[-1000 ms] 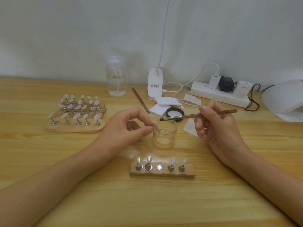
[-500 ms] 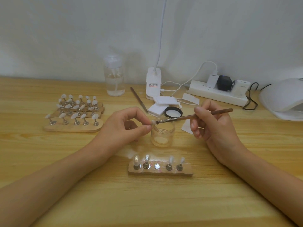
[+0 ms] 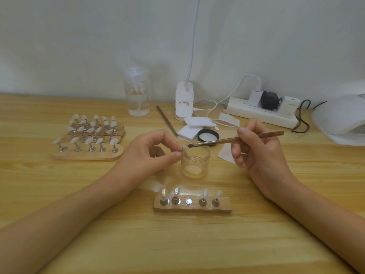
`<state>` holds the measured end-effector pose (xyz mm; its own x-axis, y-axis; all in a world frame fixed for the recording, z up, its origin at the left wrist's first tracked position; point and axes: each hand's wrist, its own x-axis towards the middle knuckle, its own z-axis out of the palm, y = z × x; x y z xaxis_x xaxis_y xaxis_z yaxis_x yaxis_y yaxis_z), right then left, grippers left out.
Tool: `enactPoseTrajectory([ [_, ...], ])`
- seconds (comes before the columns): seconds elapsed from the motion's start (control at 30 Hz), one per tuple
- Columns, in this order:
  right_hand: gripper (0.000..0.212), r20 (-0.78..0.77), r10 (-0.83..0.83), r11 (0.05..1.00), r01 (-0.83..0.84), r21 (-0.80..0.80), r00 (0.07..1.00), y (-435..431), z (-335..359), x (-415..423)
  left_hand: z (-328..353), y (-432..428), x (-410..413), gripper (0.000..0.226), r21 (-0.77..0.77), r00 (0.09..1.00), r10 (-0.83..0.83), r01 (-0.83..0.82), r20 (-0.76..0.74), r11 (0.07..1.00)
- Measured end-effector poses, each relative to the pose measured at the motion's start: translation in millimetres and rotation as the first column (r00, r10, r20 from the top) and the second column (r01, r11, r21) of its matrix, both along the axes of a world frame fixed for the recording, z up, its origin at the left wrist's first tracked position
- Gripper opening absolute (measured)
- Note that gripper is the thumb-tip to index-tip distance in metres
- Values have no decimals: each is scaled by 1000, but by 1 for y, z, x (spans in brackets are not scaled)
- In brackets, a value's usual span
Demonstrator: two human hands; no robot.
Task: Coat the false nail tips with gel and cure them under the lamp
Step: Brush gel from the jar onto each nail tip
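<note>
My left hand (image 3: 147, 155) pinches a small false nail tip (image 3: 184, 148) between thumb and forefinger, just left of the open clear gel jar (image 3: 195, 162). My right hand (image 3: 256, 149) grips a brown gel brush (image 3: 233, 140) like a pen. Its dark bristles hover over the jar's rim, almost touching the tip. In front of the jar lies a wooden holder (image 3: 192, 204) with several metal stands; one middle spot bears no stand. The white curing lamp (image 3: 341, 119) sits at the far right edge.
Wooden holders (image 3: 88, 154) with several white tips stand at the left. Behind are a clear pump bottle (image 3: 137, 93), a spare brush (image 3: 166, 121), white pads (image 3: 194, 125), the jar's black lid (image 3: 208, 135), a desk lamp base (image 3: 184, 101) and a power strip (image 3: 260, 111) with cables.
The brush tip has stayed beside the pinched nail tip, shifting slightly left over the jar. Both hands hold their grips.
</note>
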<state>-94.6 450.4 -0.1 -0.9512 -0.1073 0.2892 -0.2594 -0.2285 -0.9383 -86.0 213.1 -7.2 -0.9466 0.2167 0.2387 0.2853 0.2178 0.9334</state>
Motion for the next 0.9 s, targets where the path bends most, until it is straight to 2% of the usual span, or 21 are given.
enactPoseTrajectory([
  [0.23, 21, 17, -31, 999, 30, 29, 999, 0, -1, 0, 0, 0, 0, 13, -2, 1000, -4, 4, -10, 1000],
  [0.43, 20, -4, 24, 1000, -24, 21, 1000, -1, 0, 0, 1, 0, 0, 14, 3, 1000, 2, -2, -1, 1000],
  [0.6, 20, 25, -26, 1000, 26, 15, 999, 0, -1, -2, 0, 0, 0, 11, 0, 1000, -8, 8, -5, 1000],
  [0.77, 20, -14, 33, 999, -33, -1, 999, -1, -1, -1, 0, -1, 0, 14, 10, 1000, -14, 14, 5, 1000],
  [0.9, 20, 14, -17, 999, 16, 31, 1000, -1, -2, -2, 0, 0, -1, 16, 5, 1000, -19, 19, 1, 1000],
])
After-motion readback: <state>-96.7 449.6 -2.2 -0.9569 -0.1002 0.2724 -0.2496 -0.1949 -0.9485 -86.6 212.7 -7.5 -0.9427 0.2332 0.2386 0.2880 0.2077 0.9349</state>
